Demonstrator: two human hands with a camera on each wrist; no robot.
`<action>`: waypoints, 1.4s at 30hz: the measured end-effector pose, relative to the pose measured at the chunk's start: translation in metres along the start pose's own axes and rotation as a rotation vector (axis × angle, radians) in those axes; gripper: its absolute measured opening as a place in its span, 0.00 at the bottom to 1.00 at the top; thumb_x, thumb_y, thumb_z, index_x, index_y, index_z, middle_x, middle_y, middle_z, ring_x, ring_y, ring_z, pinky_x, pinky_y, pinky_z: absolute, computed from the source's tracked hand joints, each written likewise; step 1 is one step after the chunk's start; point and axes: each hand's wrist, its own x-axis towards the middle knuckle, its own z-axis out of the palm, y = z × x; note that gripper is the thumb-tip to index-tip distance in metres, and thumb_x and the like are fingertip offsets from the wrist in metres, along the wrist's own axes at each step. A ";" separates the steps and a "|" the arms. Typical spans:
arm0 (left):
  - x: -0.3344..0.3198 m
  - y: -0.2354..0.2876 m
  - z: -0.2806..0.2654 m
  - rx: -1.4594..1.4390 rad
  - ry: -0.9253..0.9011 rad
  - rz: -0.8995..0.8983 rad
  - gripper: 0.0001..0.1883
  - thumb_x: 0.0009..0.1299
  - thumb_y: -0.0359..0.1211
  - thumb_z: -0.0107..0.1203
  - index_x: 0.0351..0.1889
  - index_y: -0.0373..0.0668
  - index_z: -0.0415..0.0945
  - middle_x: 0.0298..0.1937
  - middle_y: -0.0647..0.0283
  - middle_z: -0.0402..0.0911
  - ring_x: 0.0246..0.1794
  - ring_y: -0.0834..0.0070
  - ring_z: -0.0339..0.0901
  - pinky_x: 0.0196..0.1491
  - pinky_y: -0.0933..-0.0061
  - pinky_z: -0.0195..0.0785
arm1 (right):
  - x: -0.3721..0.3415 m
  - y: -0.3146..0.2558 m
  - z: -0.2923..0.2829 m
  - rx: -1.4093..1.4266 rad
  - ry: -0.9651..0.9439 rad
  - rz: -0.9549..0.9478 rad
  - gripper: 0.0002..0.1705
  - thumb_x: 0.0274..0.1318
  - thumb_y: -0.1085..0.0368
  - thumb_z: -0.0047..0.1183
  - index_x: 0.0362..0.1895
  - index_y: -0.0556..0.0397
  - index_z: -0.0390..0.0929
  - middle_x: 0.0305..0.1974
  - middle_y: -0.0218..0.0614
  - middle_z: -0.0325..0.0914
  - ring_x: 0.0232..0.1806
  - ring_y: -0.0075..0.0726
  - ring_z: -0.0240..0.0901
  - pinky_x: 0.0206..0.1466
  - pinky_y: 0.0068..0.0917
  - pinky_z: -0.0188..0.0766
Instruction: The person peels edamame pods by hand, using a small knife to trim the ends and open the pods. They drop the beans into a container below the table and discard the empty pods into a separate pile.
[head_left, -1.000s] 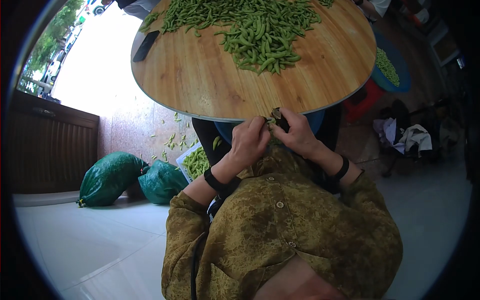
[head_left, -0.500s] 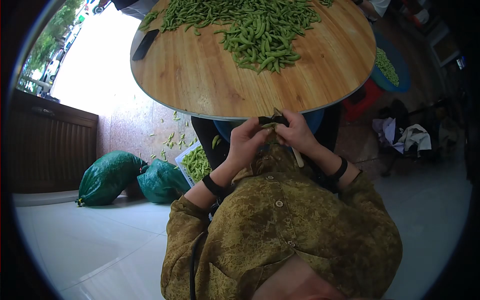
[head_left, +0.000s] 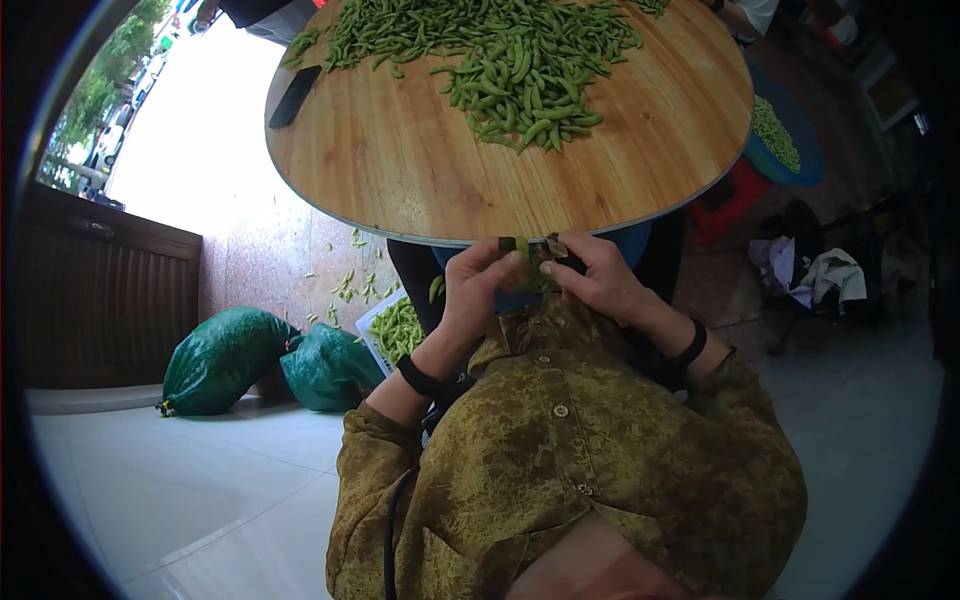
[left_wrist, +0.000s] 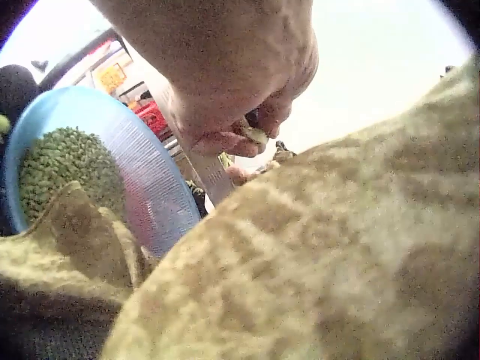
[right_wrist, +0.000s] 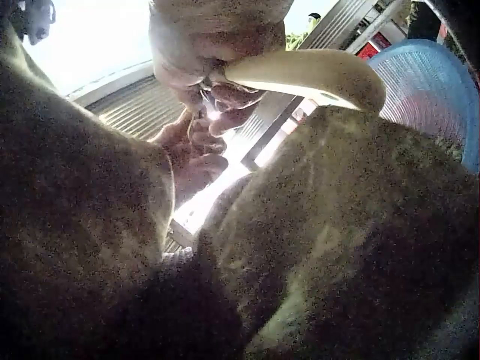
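Just off the near edge of the round wooden table (head_left: 380,170), both hands work close together. My left hand (head_left: 472,285) pinches a green bean pod (head_left: 522,246) between thumb and fingers. In my right hand (head_left: 603,283) is a tool with a cream handle (right_wrist: 307,73); its working end is hidden among the fingers. Dark coverings show on fingers of both hands. A pale piece (left_wrist: 256,136) pokes out at the left fingertips in the left wrist view. Below the hands sits a blue basin (left_wrist: 169,169) with shelled beans (left_wrist: 67,169).
Many green pods (head_left: 520,75) are heaped on the table, near a dark flat object (head_left: 294,96). At left stand green sacks (head_left: 228,360) and a crate of pods (head_left: 398,330), with pods scattered on the floor. Another blue basin (head_left: 808,160) with beans stands at right.
The hands have moved slightly apart, and a green pod now shows upright at the left fingertips. The cream handle, visible half a second ago below the right hand, is out of sight in the head view.
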 end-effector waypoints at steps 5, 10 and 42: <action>0.001 0.003 0.004 -0.009 -0.028 -0.078 0.07 0.69 0.30 0.53 0.40 0.36 0.78 0.28 0.67 0.78 0.25 0.83 0.73 0.29 0.84 0.64 | 0.001 -0.017 -0.007 0.363 -0.214 0.314 0.10 0.66 0.62 0.45 0.39 0.56 0.71 0.27 0.26 0.68 0.19 0.16 0.62 0.18 0.17 0.60; 0.003 0.000 0.007 -0.064 0.010 -0.110 0.07 0.68 0.29 0.52 0.39 0.36 0.77 0.28 0.67 0.78 0.25 0.82 0.74 0.30 0.83 0.65 | -0.001 -0.006 -0.009 0.556 -0.315 0.342 0.10 0.69 0.62 0.40 0.42 0.55 0.70 0.26 0.25 0.68 0.18 0.12 0.61 0.16 0.11 0.56; 0.192 0.046 -0.036 1.593 0.002 0.529 0.10 0.59 0.29 0.52 0.39 0.39 0.75 0.41 0.47 0.75 0.43 0.49 0.75 0.45 0.55 0.70 | 0.020 0.021 -0.029 0.635 0.246 0.312 0.14 0.64 0.64 0.41 0.50 0.58 0.69 0.25 0.28 0.67 0.16 0.16 0.59 0.14 0.15 0.54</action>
